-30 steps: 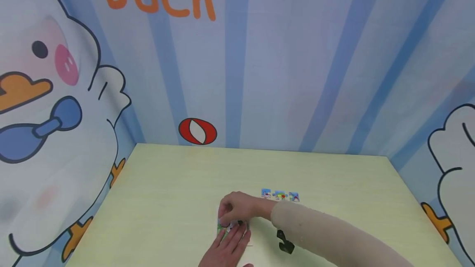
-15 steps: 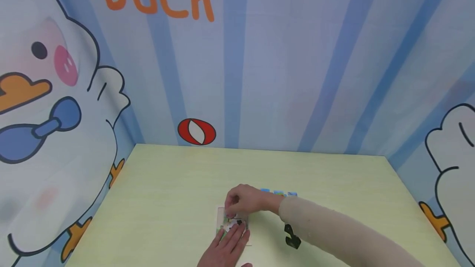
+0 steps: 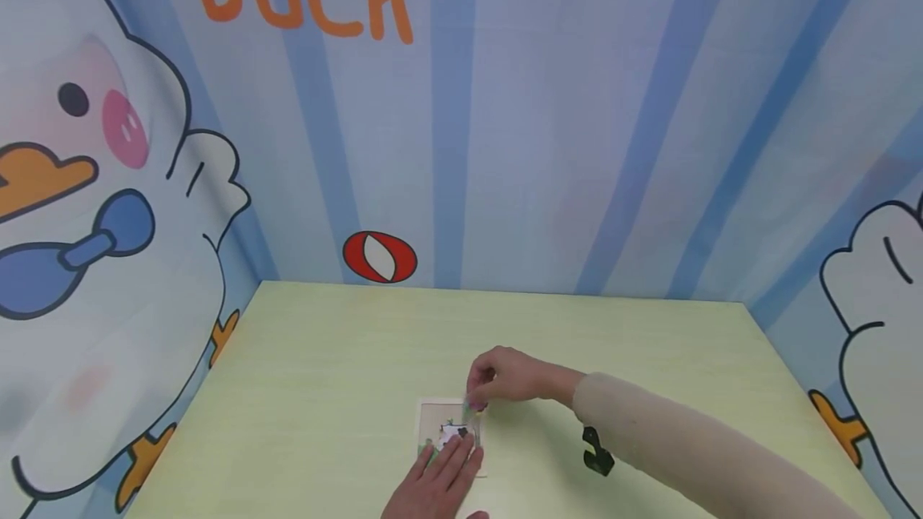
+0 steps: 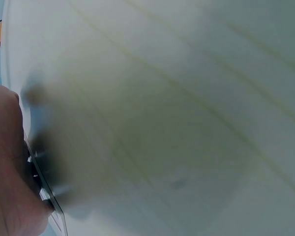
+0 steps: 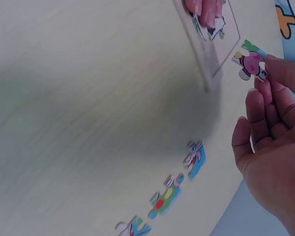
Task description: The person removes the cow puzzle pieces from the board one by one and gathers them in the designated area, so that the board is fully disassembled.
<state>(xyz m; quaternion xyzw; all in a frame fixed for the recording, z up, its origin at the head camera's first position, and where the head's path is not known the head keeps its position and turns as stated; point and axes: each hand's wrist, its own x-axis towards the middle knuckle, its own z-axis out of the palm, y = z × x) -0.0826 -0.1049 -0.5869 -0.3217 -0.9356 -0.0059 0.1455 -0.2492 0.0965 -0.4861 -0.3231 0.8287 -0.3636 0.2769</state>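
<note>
My left hand [image 3: 436,479] rests with fingers extended on a small jigsaw board [image 3: 430,416], over the fitted cow-like picture at its near part. Behind the fingers the tray's bare backing shows. Just above the board's far right corner, my right hand [image 3: 508,375] pinches a loose puzzle piece [image 5: 253,63] between thumb and fingers. The piece is pink, with green and yellow parts, and held clear of the table in the right wrist view. In the left wrist view only part of the left hand [image 4: 10,172] and the board's edge [image 4: 59,216] show.
Three loose puzzle pieces [image 5: 167,196] lie in a row on the pale table [image 3: 324,375]; the right arm hides them in the head view. A dark strap-like thing [image 3: 597,452] hangs under the right sleeve [image 3: 663,431]. A duck-print curtain [image 3: 519,118] stands behind.
My right hand has moved away and to the right from over the board, carrying the puzzle piece, and uncovers the bare backing. The left hand stays in place.
</note>
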